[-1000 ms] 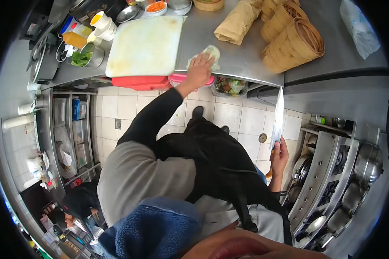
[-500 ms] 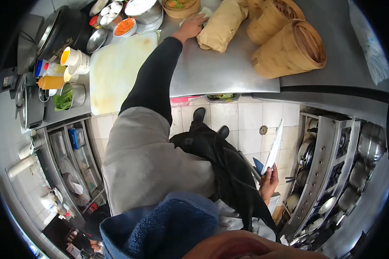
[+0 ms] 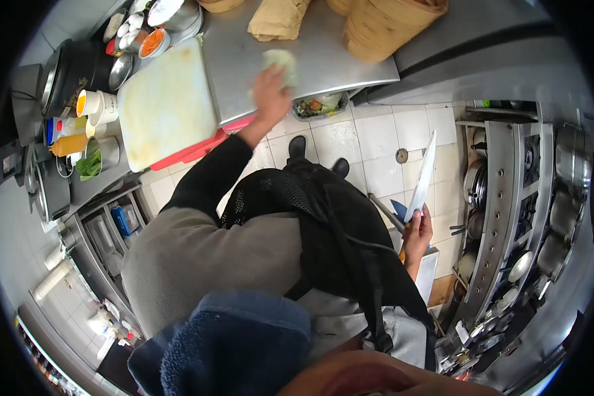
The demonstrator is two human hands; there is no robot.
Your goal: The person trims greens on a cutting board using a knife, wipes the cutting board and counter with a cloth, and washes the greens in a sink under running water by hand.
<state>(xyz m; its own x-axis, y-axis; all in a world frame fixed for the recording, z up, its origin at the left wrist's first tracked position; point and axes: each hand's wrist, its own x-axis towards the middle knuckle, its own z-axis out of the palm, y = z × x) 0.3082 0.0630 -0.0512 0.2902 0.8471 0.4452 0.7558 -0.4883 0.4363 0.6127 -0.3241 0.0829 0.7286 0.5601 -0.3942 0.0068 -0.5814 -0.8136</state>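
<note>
My left hand (image 3: pixel 272 99) reaches over the front of the steel counter (image 3: pixel 241 49), closed on a pale green cloth (image 3: pixel 282 65) blurred by motion. Just left of it lies a stained white cutting board (image 3: pixel 171 105). Low on my right side, my right hand (image 3: pixel 417 234) grips a large knife (image 3: pixel 421 178), its blade pointing away from me and up over the tiled floor. Part of a yellow-orange handle shows below the fingers. Beside the blade is a dark blue pointed piece (image 3: pixel 398 208); I cannot make out what it is.
A brown paper bundle (image 3: pixel 277 20) and bamboo steamers (image 3: pixel 383 30) stand at the counter's back. Shredded carrot (image 3: pixel 153 42), eggs (image 3: pixel 133 22) and a pot of greens (image 3: pixel 102 157) are at left. Below the edge sits a food-scrap container (image 3: pixel 320 105). A stove (image 3: pixel 508 198) is at right.
My left hand has come from beside the paper bundle toward the counter's front edge, bringing the cloth. The view has shifted, and the knife stays in my right hand.
</note>
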